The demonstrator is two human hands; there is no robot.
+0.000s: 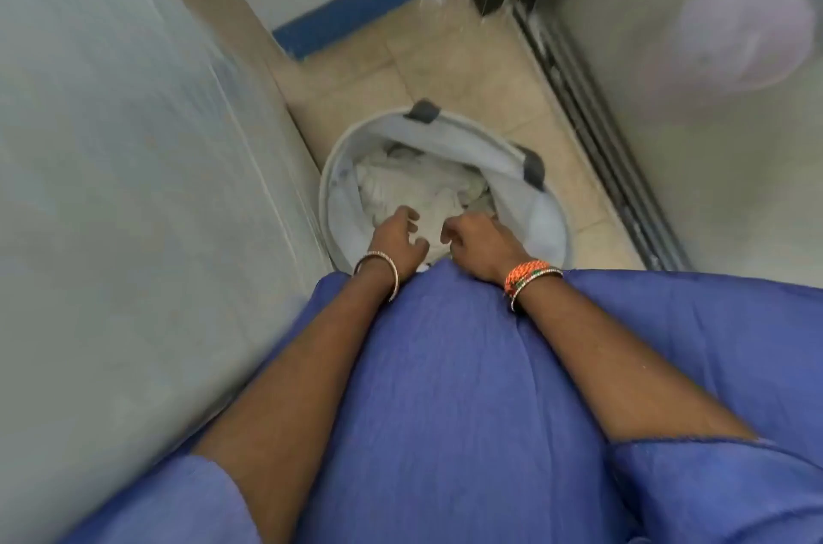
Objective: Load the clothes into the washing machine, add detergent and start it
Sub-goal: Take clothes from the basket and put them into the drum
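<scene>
A round pale fabric laundry basket [536, 205] with grey handles stands on the floor in front of me. White clothes [401, 187] lie crumpled inside it. My left hand [398, 238] is over the near edge of the pile, fingers curled and apart, holding nothing I can see. My right hand [478, 243] is beside it, fingers curled in at the clothes; whether it grips cloth is unclear. The grey-white side of the washing machine [133, 187] fills the left of the view. The frame is blurred by motion.
Beige floor tiles [445, 67] lie beyond the basket. A sliding-door track [592, 120] with frosted glass runs along the right. A blue wall base [356, 9] stands at the back. My blue garment [445, 410] covers the lower view.
</scene>
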